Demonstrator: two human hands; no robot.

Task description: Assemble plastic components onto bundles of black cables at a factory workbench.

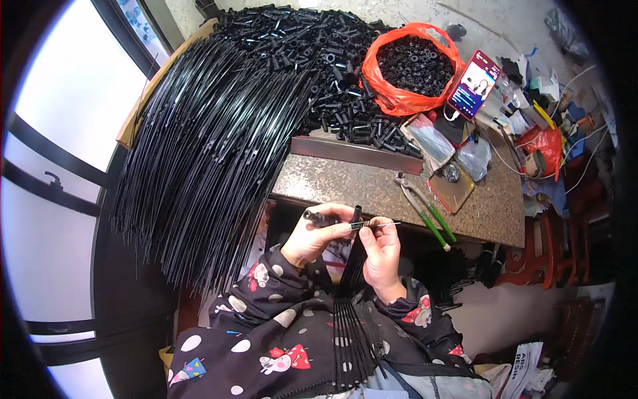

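Note:
Just off the table's front edge, my two hands meet. My left hand (307, 241) is closed around short black plastic tubes; one tube (312, 217) shows its open round end, and another black tube (357, 214) stands up between the hands. My right hand (381, 258) pinches a thin, pale needle-like piece (393, 224) against the small black part at the left fingertips. How these pieces join is too small to tell. Below the hands, a bundle of long thin black strips (347, 339) hangs over my lap.
Long black strips (199, 153) hang over the table's left side. Behind lie heaped black tubes (292, 33), held by a metal bar (352, 154). A red bag (385, 103) holds small black rings. A phone (474, 85), green-handled pliers (425, 211) and clear phone cases (452, 189) are at right.

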